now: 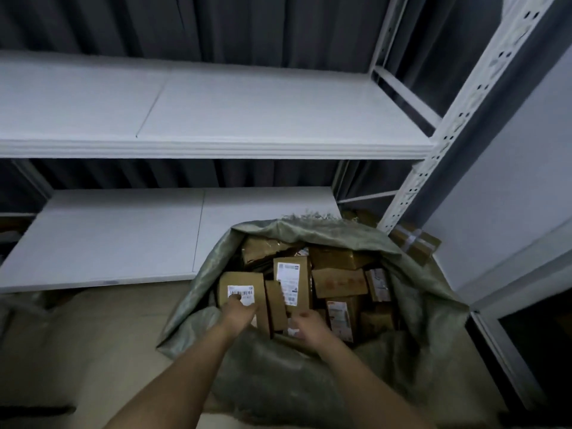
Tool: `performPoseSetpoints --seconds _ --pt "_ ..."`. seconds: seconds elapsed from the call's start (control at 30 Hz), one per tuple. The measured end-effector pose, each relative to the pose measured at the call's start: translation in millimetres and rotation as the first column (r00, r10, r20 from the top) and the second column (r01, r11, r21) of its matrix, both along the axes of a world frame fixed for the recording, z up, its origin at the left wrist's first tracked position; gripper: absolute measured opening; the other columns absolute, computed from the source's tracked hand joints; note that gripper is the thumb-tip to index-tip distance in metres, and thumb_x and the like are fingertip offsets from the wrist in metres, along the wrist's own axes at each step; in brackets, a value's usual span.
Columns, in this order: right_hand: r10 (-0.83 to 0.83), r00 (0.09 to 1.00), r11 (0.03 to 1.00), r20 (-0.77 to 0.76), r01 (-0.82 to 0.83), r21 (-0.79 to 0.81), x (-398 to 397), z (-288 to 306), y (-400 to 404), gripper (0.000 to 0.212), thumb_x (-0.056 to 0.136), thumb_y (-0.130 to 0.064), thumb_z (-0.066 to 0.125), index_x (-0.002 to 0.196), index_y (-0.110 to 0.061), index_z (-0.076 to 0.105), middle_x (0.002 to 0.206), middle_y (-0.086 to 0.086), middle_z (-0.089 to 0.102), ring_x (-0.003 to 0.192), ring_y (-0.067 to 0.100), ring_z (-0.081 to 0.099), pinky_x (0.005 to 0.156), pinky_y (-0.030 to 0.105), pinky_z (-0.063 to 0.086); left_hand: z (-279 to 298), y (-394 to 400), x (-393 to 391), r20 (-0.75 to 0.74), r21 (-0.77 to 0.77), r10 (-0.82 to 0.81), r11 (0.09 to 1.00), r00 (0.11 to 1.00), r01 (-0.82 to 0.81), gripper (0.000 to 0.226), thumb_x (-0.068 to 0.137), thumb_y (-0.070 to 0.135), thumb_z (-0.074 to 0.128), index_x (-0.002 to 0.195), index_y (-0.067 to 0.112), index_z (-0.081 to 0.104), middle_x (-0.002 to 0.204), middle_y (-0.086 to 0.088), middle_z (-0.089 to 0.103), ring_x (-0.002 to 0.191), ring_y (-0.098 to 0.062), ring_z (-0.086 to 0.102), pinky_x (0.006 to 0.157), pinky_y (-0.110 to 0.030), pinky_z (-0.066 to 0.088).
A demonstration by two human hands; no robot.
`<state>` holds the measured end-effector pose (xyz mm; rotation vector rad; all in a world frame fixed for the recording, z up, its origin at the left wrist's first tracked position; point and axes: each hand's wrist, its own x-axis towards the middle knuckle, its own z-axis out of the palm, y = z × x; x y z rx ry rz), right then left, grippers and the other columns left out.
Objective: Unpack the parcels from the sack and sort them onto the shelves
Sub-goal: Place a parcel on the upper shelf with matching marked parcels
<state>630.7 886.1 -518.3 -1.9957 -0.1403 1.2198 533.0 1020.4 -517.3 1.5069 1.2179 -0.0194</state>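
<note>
My left hand (pixel 240 309) gripped a labelled box (pixel 243 289) inside the sack (pixel 427 292); right hand (pixel 306 325) fingers' state unclear; cartons looked stiff, light, best taken by the edges.

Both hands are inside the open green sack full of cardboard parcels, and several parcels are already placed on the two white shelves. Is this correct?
Not quite. In the head view both hands, left hand and right hand, are in the open green sack among the cardboard parcels, but no parcel shows on the visible parts of the upper shelf and lower shelf.
</note>
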Motion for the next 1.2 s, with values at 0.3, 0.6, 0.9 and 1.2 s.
performPoseSetpoints --seconds 0.3,0.6,0.9,1.2 --pt "0.046 0.998 0.999 -0.037 -0.047 -0.026 -2 -74 52 0.013 0.099 -0.023 0.044 0.096 -0.031 0.054 0.099 -0.004 0.058 0.094 0.013 0.054 0.093 0.033 0.042 -65 33 18 -0.11 0.126 -0.024 0.991 0.994 0.038 0.054 0.093 0.017 0.056 0.142 0.007 0.037 0.144 -0.017 0.041 0.128 -0.032 0.045 0.104 -0.035 0.039" --pt "0.141 0.989 0.988 0.054 -0.137 -0.065 -10 -101 72 0.015 0.097 -0.022 0.049 0.106 -0.032 0.043 0.112 -0.003 0.054 0.097 0.009 0.047 0.089 0.027 0.038 -83 35 -8 -0.626 0.036 -0.126 0.981 0.769 0.19 0.08 0.091 0.056 0.039 0.15 0.014 0.007 0.157 -0.016 0.016 0.141 -0.042 0.016 0.115 -0.053 0.014" --pt "0.385 0.919 0.854 0.088 -0.318 -0.412 -19 -116 76 0.041 0.098 -0.041 0.034 0.128 -0.019 0.05 0.123 0.007 0.057 0.113 0.027 0.056 0.102 0.044 0.041 -114 33 -41 -0.879 -0.048 -0.277 0.862 0.388 0.505 0.117 0.07 0.063 0.059 0.151 0.021 -0.014 0.158 -0.017 0.005 0.141 -0.048 0.006 0.107 -0.07 -0.003" --pt "0.196 0.976 0.942 0.093 -0.162 -0.293 -22 -117 73 0.025 0.096 -0.045 0.035 0.092 -0.028 0.054 0.107 0.005 0.06 0.105 0.027 0.056 0.097 0.045 0.046 -99 30 -28 -0.629 0.235 -0.144 0.901 0.764 0.364 0.077 0.087 0.06 0.044 0.145 0.011 0.028 0.15 -0.014 0.023 0.142 -0.03 0.016 0.115 -0.047 0.009"
